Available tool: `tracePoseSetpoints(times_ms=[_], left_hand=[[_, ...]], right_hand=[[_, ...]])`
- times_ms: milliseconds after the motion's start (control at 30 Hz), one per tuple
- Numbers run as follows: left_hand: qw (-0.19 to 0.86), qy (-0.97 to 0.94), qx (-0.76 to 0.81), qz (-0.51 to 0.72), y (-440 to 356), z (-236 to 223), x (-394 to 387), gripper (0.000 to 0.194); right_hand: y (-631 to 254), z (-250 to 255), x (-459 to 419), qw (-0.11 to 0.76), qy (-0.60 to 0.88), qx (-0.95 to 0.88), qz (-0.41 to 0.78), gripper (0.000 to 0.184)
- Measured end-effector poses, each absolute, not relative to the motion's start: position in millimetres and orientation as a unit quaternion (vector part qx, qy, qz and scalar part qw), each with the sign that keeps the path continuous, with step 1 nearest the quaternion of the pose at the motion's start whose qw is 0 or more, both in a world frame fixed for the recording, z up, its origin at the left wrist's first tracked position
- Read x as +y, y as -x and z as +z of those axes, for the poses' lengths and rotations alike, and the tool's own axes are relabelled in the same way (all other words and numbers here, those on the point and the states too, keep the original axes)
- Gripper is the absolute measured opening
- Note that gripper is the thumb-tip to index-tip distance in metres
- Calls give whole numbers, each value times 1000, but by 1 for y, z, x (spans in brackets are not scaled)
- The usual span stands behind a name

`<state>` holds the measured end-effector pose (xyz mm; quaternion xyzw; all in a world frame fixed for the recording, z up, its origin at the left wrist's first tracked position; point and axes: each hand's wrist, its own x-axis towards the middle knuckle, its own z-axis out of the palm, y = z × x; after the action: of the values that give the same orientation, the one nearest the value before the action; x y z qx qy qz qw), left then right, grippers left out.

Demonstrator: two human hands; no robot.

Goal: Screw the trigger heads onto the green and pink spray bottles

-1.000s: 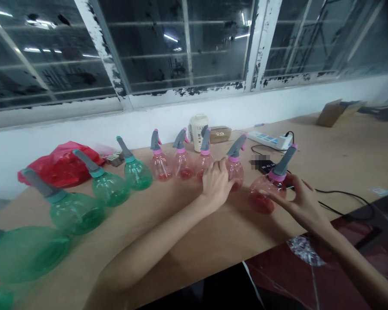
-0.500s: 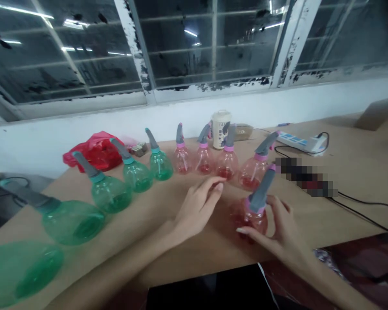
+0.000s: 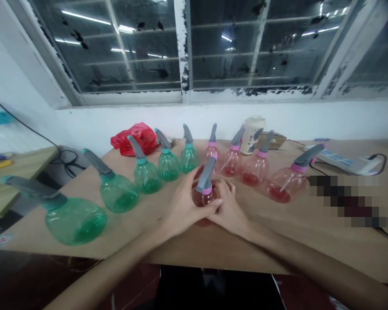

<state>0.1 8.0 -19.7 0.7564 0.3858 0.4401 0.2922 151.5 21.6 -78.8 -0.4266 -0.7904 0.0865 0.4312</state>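
A small pink spray bottle (image 3: 204, 193) with a grey nozzle stands upright on the wooden table (image 3: 168, 241), in front of a row of bottles. My left hand (image 3: 185, 206) wraps its left side and my right hand (image 3: 230, 209) cups its right side, so both hands are closed on it. Behind it, pink spray bottles (image 3: 284, 183) run to the right and green spray bottles (image 3: 118, 191) run to the left, the nearest green one (image 3: 71, 215) being the largest in view.
A red plastic bag (image 3: 136, 137) lies at the back left. A white cup (image 3: 249, 134) and a small box stand by the wall. A power strip (image 3: 344, 161) with black cables lies at the right. A second table (image 3: 16, 172) is at far left.
My right hand has carried the pink bottle leftward from the right end of the row to the middle front. My left hand has closed on it too. The view has swung left.
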Motion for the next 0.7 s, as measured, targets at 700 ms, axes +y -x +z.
tracePoseSetpoints(times_ms=[700], left_hand=[[281,-739,388,473,-41,-18,69,17]], right_hand=[[-225,-105,54,381,382,-842,15,38]])
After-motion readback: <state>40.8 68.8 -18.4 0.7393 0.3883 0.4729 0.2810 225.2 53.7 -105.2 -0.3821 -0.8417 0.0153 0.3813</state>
